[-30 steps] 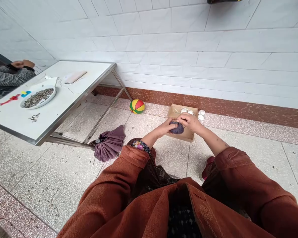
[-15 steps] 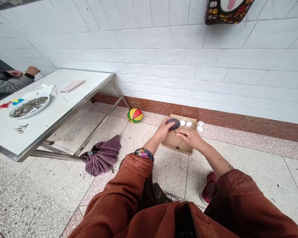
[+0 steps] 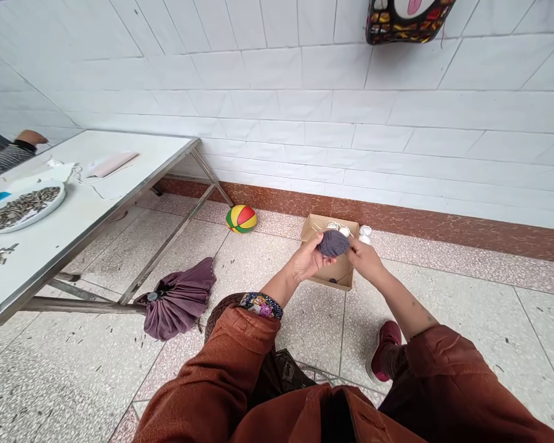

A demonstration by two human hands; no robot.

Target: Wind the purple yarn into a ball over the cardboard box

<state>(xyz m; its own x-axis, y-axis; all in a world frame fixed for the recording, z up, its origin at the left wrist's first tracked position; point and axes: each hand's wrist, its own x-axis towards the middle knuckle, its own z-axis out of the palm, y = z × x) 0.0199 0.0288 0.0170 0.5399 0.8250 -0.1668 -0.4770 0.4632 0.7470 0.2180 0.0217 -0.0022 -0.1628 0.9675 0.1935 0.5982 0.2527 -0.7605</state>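
A ball of dark grey yarn [image 3: 333, 243] rests in my left hand [image 3: 308, 260], whose thumb and fingers are wrapped round its left side. At the ball's right edge, my right hand [image 3: 364, 257] has its fingers pinched together on the yarn; the fingertips are partly hidden behind the ball. Below both hands a shallow cardboard box [image 3: 317, 222] lies on the floor. White balls [image 3: 345, 231] show inside it, partly covered by the yarn ball. A small dark lump [image 3: 333, 281] sits near the box's front edge, with a thin dark strand rising from it.
White wrapped bundles [image 3: 364, 233] lie beside the box. A colourful ball [image 3: 241, 219] and a folded purple umbrella [image 3: 180, 299] are on the floor by a table [image 3: 133, 184]. The table bears a plate [image 3: 50, 212] of seeds. Another person's hand [image 3: 32, 137] shows at far left.
The yarn ball has moved right and toward me, turning its broad side up. My right hand has gone from below the ball to its right edge. The view has shifted slightly right.
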